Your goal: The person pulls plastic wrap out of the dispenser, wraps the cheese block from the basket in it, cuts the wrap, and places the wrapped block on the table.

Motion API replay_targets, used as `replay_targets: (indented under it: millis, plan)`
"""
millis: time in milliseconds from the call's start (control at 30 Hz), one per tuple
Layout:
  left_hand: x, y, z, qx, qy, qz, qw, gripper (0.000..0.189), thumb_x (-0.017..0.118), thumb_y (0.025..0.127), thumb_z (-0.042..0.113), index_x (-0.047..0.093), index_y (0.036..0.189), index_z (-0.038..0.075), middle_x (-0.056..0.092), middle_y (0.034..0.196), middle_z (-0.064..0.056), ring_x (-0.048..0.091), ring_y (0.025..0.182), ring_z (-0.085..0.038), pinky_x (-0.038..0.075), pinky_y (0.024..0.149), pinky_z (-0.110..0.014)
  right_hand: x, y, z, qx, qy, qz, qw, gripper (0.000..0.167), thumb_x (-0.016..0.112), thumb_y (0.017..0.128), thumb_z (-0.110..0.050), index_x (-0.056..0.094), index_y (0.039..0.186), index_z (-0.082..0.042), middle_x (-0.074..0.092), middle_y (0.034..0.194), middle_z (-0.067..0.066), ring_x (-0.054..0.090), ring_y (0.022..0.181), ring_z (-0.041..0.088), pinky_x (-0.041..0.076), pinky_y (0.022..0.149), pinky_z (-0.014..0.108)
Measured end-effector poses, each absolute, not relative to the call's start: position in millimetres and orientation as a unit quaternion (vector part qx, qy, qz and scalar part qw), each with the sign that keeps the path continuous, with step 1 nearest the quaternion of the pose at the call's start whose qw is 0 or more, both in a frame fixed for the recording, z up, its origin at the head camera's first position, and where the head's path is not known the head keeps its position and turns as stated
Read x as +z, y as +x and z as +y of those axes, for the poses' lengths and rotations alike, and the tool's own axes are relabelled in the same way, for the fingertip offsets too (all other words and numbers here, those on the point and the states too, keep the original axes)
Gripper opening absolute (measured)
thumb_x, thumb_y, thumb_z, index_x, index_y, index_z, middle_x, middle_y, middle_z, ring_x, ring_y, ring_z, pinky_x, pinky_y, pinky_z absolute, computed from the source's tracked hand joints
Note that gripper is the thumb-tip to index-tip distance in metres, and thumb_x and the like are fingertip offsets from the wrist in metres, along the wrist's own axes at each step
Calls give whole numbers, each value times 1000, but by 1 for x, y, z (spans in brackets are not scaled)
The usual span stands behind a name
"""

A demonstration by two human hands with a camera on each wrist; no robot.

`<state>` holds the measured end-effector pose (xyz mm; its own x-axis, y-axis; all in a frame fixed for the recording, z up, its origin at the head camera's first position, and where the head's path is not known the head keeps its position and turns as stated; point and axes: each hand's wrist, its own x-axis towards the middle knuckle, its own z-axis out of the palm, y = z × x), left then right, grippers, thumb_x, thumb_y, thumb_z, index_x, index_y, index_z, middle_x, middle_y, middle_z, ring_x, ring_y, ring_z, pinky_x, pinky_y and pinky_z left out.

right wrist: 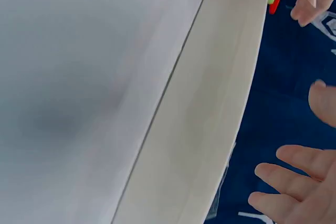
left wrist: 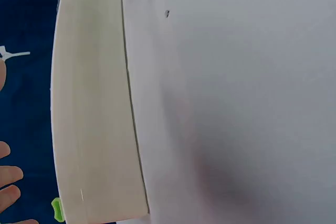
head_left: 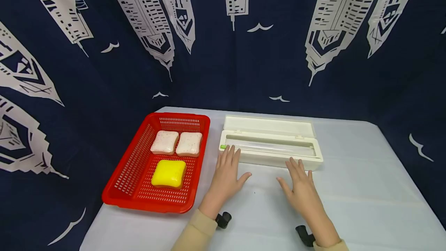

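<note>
A long white plastic-wrap dispenser box [head_left: 268,157] lies on the table with its lid [head_left: 270,125] raised behind it. Through its opening a clear roll [head_left: 271,146] shows, and a small green slider [head_left: 223,146] sits at the left end. My left hand [head_left: 226,175] is at the box's front left, fingers straight and thumb spread. Towards the front right, my right hand [head_left: 302,189] also has its fingers extended, with nothing held. Whether the fingertips touch the box I cannot tell. Both wrist views show the box's plain front wall [left wrist: 94,98] and fingers [right wrist: 289,182] apart from it.
To the left stands a red perforated basket [head_left: 122,200] holding two speckled white soap-like bars [head_left: 165,142] [head_left: 189,144] and a yellow one [head_left: 168,173]. White cloth covers the table [head_left: 366,189]. A dark blue curtain [head_left: 237,73] with white building prints hangs behind.
</note>
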<state>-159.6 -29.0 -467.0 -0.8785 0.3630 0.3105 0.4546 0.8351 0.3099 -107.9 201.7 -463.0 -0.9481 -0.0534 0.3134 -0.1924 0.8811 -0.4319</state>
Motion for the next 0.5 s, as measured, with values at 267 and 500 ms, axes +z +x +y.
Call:
replay_targets:
  millis: [267,500]
  plan:
    - [-466,-188,-28,-191,-190,-952,145,64,68,91,32,46,139,-3,47,145,-20,37,140,-34,33,114,-52,-452,-135,232,231,20,-948,219,46,66,92,-11,53,131,10,53,133,34,47,125,53,41,99,66]
    - [-467,-207,-29,-223,-171,-952,124,52,62,89,16,50,135,-5,54,138,-19,41,136,-34,34,113,-50,-453,-156,253,214,20,-951,222,39,64,91,-7,57,124,12,58,123,36,51,115,53,42,96,64]
